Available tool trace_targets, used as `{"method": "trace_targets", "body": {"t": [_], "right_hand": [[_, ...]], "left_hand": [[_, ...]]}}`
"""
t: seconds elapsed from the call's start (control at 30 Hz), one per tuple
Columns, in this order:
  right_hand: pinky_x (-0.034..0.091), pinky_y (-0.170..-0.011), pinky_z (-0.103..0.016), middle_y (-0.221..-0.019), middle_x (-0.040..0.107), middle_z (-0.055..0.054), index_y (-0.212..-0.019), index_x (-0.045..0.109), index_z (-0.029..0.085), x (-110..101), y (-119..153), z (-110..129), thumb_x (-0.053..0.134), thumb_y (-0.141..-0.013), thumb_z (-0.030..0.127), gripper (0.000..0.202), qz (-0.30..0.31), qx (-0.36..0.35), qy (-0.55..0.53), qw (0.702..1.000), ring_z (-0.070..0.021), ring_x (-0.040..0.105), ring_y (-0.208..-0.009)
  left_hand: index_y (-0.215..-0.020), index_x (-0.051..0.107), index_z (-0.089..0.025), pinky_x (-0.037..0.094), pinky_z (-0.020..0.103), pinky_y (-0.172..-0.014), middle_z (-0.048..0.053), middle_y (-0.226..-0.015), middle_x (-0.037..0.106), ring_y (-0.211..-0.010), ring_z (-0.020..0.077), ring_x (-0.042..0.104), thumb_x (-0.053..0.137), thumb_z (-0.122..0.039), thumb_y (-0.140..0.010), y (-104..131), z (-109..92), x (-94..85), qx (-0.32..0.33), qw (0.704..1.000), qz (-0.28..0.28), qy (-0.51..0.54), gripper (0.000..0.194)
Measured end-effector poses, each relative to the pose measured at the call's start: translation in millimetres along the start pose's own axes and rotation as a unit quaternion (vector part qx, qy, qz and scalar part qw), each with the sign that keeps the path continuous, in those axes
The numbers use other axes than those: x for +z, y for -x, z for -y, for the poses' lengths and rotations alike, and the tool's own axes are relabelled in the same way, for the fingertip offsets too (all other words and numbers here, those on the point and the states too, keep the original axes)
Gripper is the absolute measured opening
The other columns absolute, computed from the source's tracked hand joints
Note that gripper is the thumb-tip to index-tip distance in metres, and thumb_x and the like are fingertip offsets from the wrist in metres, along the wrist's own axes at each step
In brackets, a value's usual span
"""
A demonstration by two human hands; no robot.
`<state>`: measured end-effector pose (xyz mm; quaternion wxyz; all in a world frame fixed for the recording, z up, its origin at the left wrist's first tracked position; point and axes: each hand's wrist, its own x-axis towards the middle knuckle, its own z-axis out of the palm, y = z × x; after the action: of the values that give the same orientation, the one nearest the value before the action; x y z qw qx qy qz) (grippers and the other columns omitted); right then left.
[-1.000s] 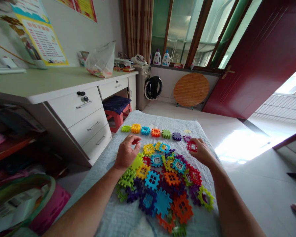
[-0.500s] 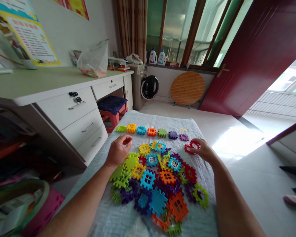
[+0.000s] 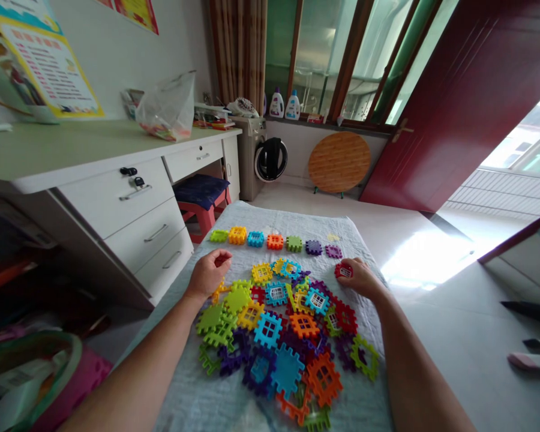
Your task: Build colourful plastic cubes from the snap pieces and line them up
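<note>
My right hand (image 3: 362, 279) grips a red interlocking building tile (image 3: 343, 271) with a lattice window, low at the right end of a row of tiles. My left hand (image 3: 209, 273) hovers with curled fingers at the left of the pile, and nothing shows in them. Partly beneath it lies a yellow tile (image 3: 219, 291). Between my arms spreads a loose heap of toothed plastic tiles, among them a blue window tile (image 3: 269, 329), an orange tile (image 3: 304, 324) and a lime-green one (image 3: 365, 357). The row beyond includes a yellow stack (image 3: 237, 235) and a purple tile (image 3: 333, 251).
A pale blue cloth (image 3: 252, 414) covers the table. To the left stands a desk with drawers (image 3: 139, 231), a red stool (image 3: 207, 210) and a pink basket (image 3: 87, 375). Farther back are a washing machine (image 3: 249, 168) and a round wooden board (image 3: 339, 161).
My right hand has shifted slightly left, and the two red frames seen side by side now appear as one tile. My left hand has drawn a little left, its fingers more curled.
</note>
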<state>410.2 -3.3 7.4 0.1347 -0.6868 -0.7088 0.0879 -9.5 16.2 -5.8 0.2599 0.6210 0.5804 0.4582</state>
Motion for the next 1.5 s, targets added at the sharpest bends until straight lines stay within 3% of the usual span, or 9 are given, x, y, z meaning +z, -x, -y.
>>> {"method": "trace_targets", "body": {"t": [0.17,0.3,0.57,1.0,1.13,1.23,1.33,1.43,1.5], "right_hand": [[0.039,-0.080,-0.031,-0.090,0.057,-0.007,-0.097,0.065,0.018,-7.3,-5.3,-0.9,0.061,-0.063,0.030,0.036,0.027,-0.005,0.026,0.999,-0.0208,0.052,-0.084],[0.039,-0.079,-0.030,-0.091,0.058,-0.007,-0.097,0.065,0.019,-18.3,-23.5,-18.0,0.062,-0.062,0.030,0.036,-0.007,0.025,0.046,0.999,-0.0213,0.053,-0.086],[0.040,-0.085,-0.032,-0.104,0.060,-0.012,-0.110,0.063,0.015,-26.8,-62.0,-46.8,0.062,-0.064,0.025,0.048,0.007,0.037,0.061,0.997,-0.0243,0.055,-0.093],[0.041,-0.088,-0.035,-0.111,0.058,-0.011,-0.110,0.064,0.018,-26.5,-73.5,-51.8,0.064,-0.059,0.012,0.051,0.062,0.033,0.033,0.997,-0.0251,0.057,-0.096],[0.041,-0.092,-0.036,-0.123,0.051,-0.017,-0.128,0.049,0.013,-26.8,-66.1,-53.9,0.066,-0.062,0.019,0.068,0.033,0.050,0.015,0.998,-0.0284,0.052,-0.109],[0.046,-0.087,-0.036,-0.130,0.045,-0.016,-0.133,0.041,0.016,-31.4,-50.7,-53.6,0.061,-0.069,0.031,0.069,-0.047,0.078,-0.073,0.993,-0.0276,0.051,-0.112],[0.050,-0.078,-0.037,-0.129,0.046,-0.014,-0.128,0.045,0.021,-39.2,-27.8,-45.6,0.060,-0.070,0.041,0.064,-0.130,0.117,-0.201,0.964,-0.0283,0.053,-0.110],[0.051,-0.073,-0.036,-0.124,0.053,-0.013,-0.120,0.051,0.022,-46.6,-1.4,-28.0,0.060,-0.071,0.043,0.054,-0.124,0.115,-0.256,0.952,-0.0271,0.056,-0.104],[0.051,-0.071,-0.036,-0.115,0.059,-0.012,-0.114,0.055,0.021,-48.8,16.1,-13.0,0.060,-0.072,0.042,0.048,-0.071,0.086,-0.260,0.959,-0.0240,0.060,-0.093]], "left_hand": [[-0.084,0.062,-0.016,0.049,0.026,-0.067,0.003,-0.076,0.067,-0.069,0.0168,0.062,0.057,-0.035,-0.072,1.5,1.2,-0.3,0.002,1.000,0.007,-0.007,0.023],[-0.084,0.062,-0.017,0.050,0.027,-0.068,0.003,-0.076,0.067,-0.070,0.0175,0.063,0.057,-0.036,-0.072,2.4,-1.3,0.1,0.001,1.000,0.011,-0.006,0.023],[-0.085,0.062,-0.017,0.051,0.028,-0.069,0.002,-0.076,0.068,-0.071,0.0177,0.063,0.057,-0.036,-0.072,2.7,0.2,1.0,0.005,1.000,0.011,-0.009,0.023],[-0.086,0.062,-0.017,0.050,0.027,-0.069,0.002,-0.078,0.067,-0.072,0.0174,0.063,0.057,-0.036,-0.074,2.3,1.7,0.7,-0.011,0.999,0.028,-0.012,0.023],[-0.087,0.062,-0.017,0.050,0.027,-0.070,0.002,-0.079,0.067,-0.073,0.0175,0.063,0.057,-0.036,-0.074,1.1,6.4,0.4,-0.014,0.999,0.031,-0.015,0.024],[-0.086,0.062,-0.017,0.050,0.027,-0.069,0.002,-0.078,0.067,-0.072,0.0174,0.063,0.058,-0.038,-0.073,0.1,8.3,0.5,-0.008,0.999,0.030,-0.015,0.025],[-0.086,0.062,-0.017,0.050,0.026,-0.069,0.002,-0.077,0.067,-0.072,0.0172,0.063,0.057,-0.038,-0.073,-0.4,8.9,0.1,-0.003,0.999,0.027,-0.018,0.025],[-0.086,0.061,-0.017,0.049,0.026,-0.069,0.002,-0.078,0.067,-0.072,0.0173,0.063,0.055,-0.038,-0.073,0.0,8.1,-1.8,0.002,0.999,0.027,-0.030,0.025],[-0.087,0.061,-0.017,0.049,0.027,-0.071,0.003,-0.079,0.067,-0.073,0.0177,0.062,0.054,-0.037,-0.074,0.4,6.4,-3.9,0.015,0.998,0.027,-0.061,0.025]]}}
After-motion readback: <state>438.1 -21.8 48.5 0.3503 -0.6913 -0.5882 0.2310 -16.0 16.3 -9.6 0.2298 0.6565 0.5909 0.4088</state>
